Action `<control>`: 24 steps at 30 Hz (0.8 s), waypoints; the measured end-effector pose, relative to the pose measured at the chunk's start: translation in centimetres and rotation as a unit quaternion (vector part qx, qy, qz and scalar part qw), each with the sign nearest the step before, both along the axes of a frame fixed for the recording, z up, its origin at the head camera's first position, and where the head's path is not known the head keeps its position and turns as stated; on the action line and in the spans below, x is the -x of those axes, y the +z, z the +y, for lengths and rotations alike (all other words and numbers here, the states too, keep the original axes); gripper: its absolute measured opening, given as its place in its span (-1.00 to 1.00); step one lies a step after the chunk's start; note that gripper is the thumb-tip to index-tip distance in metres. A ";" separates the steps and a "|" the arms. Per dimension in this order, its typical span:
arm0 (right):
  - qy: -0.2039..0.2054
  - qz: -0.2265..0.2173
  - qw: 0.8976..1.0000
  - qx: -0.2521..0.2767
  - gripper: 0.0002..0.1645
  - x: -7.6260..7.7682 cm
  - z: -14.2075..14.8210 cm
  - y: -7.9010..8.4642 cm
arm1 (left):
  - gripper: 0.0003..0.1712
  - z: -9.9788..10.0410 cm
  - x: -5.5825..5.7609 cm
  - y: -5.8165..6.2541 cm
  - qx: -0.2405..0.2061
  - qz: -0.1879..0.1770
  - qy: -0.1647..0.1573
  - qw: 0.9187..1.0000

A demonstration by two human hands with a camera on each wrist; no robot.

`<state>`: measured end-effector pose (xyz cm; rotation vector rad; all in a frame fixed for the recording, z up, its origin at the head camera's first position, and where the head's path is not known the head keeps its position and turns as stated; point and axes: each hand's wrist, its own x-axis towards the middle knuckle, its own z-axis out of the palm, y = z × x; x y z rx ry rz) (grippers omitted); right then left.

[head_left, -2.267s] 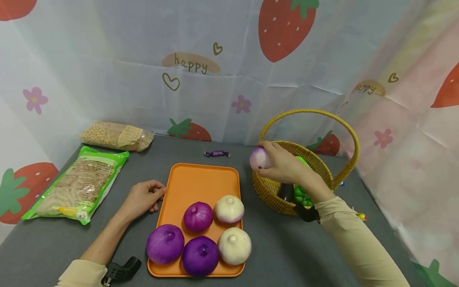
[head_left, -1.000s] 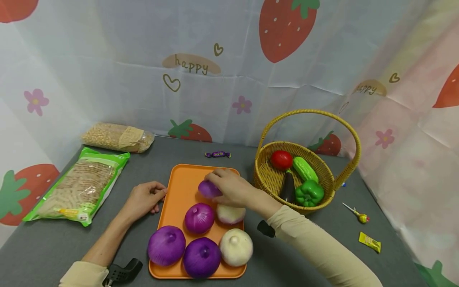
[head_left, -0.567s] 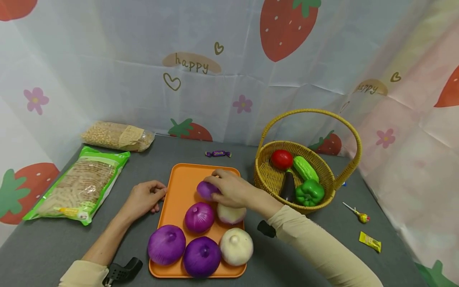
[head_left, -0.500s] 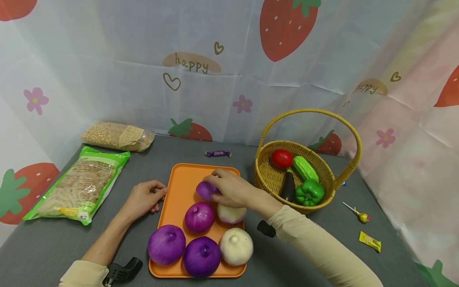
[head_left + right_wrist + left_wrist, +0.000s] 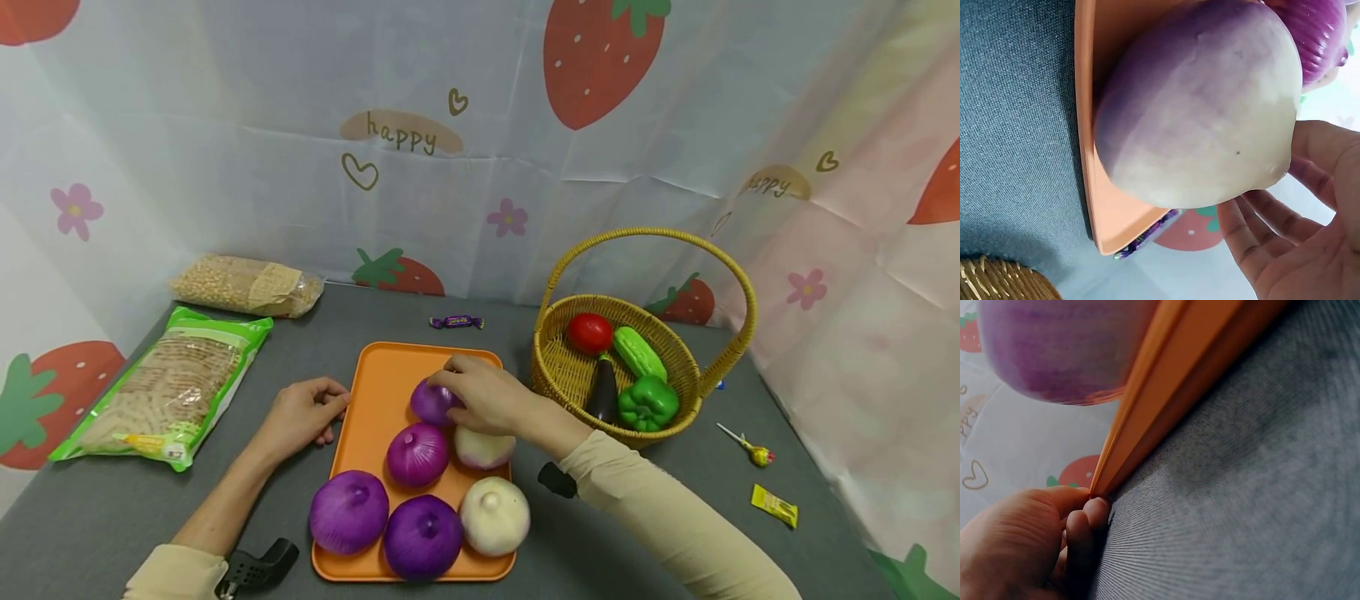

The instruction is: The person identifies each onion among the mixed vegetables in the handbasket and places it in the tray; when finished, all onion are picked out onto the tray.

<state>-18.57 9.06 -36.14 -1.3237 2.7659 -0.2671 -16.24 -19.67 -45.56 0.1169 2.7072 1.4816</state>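
My left hand [image 5: 307,414] pinches the left rim of the orange tray [image 5: 382,367] between thumb and fingers, close over the table in the left wrist view. At the tray's far part, my right hand [image 5: 487,396] has thumb and fingers at a purple onion [image 5: 432,403]. White-and-purple onions, one by that hand [image 5: 483,448] and one nearer [image 5: 495,517], line the tray's right side. Several more purple onions [image 5: 417,455] sit towards the near left. In the right wrist view a pale onion [image 5: 1210,119] largely hides the one my right fingers touch.
A wicker basket [image 5: 551,392] at the right holds a tomato [image 5: 590,333], a cucumber [image 5: 639,353], an eggplant [image 5: 602,390] and a green pepper [image 5: 648,403]. A lollipop [image 5: 756,454] and wrapped candies [image 5: 774,506] lie about. Food bags [image 5: 168,387] are at the left.
My right hand has brought the purple onion from over the basket leftwards and down onto the tray. In the last half second more of the onion shows below the fingers. My left hand stays put.
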 end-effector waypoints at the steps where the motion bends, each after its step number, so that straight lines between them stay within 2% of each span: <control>1: 0.001 -0.001 1.000 0.000 -0.53 0.0 0.0 0.1 | -0.74 0.0 0.0 0.0 0.000 -0.001 0.000 1.000; 10: 0.009 0.007 1.000 -0.005 -0.54 0.0 0.0 0.1 | -0.74 0.0 0.0 0.0 0.001 0.000 0.000 1.000; 16: 0.003 -0.002 1.000 -0.002 -0.53 -0.1 0.2 0.0 | -0.74 0.0 -0.1 0.0 0.003 -0.001 0.002 1.000; 21: -0.019 -0.008 1.000 0.015 -0.52 -0.1 0.9 0.9 | -0.73 0.0 -0.1 0.0 0.001 -0.002 -0.001 1.000; 24: -0.032 0.003 0.999 0.041 -0.52 -0.3 1.8 1.8 | -0.73 0.0 -0.1 0.0 0.000 -0.004 -0.001 1.000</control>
